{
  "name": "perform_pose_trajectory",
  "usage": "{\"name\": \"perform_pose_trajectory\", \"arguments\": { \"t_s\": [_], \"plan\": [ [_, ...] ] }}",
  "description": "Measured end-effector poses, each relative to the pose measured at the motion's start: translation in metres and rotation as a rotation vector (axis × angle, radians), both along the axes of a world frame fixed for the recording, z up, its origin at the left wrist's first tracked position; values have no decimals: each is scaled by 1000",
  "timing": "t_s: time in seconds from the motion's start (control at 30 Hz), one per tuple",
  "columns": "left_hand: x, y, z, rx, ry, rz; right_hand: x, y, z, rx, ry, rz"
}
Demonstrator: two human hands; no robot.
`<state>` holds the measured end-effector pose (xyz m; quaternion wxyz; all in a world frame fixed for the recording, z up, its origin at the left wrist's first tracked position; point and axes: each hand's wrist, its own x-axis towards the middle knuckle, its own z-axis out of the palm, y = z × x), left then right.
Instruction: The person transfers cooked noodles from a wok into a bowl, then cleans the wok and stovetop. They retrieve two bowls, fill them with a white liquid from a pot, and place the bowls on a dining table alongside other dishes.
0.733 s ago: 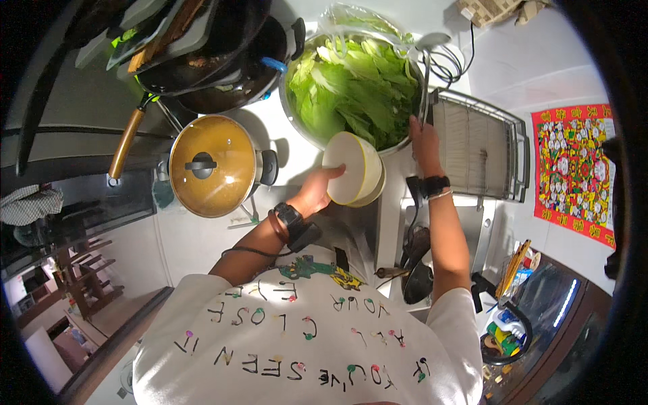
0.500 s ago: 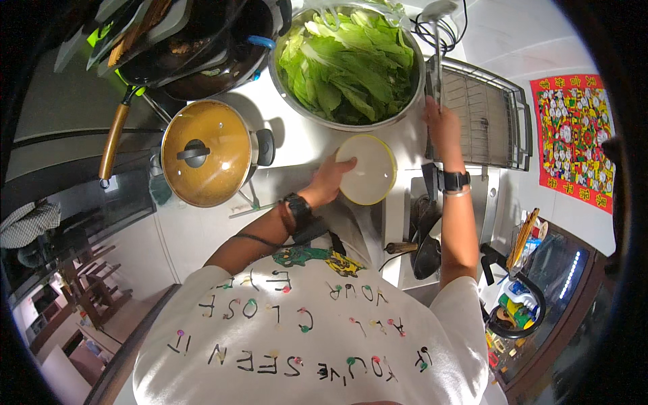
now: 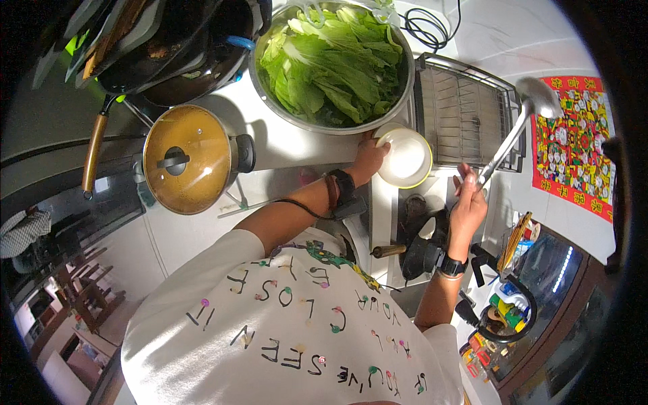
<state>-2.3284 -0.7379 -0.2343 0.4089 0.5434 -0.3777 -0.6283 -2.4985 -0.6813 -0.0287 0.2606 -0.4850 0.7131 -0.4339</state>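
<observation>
A white bowl [image 3: 405, 159] with a yellow-green rim is in my left hand [image 3: 368, 160], the thumb over its near-left rim and the other fingers mostly hidden. The bowl is tilted so that its inside shows. My right hand [image 3: 467, 208] grips the handle of a metal ladle [image 3: 538, 98], whose scoop points up and away at the right. Behind the bowl stands a large metal basin [image 3: 255, 84] heaped with leafy greens [image 3: 331, 64].
A lidded pot [image 3: 187, 158] stands at the left, with dark pans [image 3: 202, 88] behind it. Right of the basin is a wire dish rack [image 3: 466, 115]. Below the right forearm lies a sink with a black wok [image 3: 425, 253] and a black faucet [image 3: 533, 297]. A cable [image 3: 432, 30] lies behind.
My right hand has drawn the ladle from beside the basin toward me and swung its scoop out to the right. My left hand has carried the bowl rightward, toward the dish rack.
</observation>
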Motion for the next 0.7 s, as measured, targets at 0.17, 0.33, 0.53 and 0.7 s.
{"name": "perform_pose_trajectory", "arguments": {
  "t_s": [0.17, 0.33, 0.53, 0.7],
  "plan": [
    [-5, -5, -23, 31, -13, -7, -5, -2, -6, 37, -24, -5],
    [5, -7, -9, 3, -27, 7, 3, -9, -8, 30, -96, 69],
    [28, 8, 42, 300, 244, -84, 24, -16, 7, 22, -14, 176],
    [54, 54, 80, 137, 197, 204, 38, -19, 24, 49, 223, 266]
  ]
}}
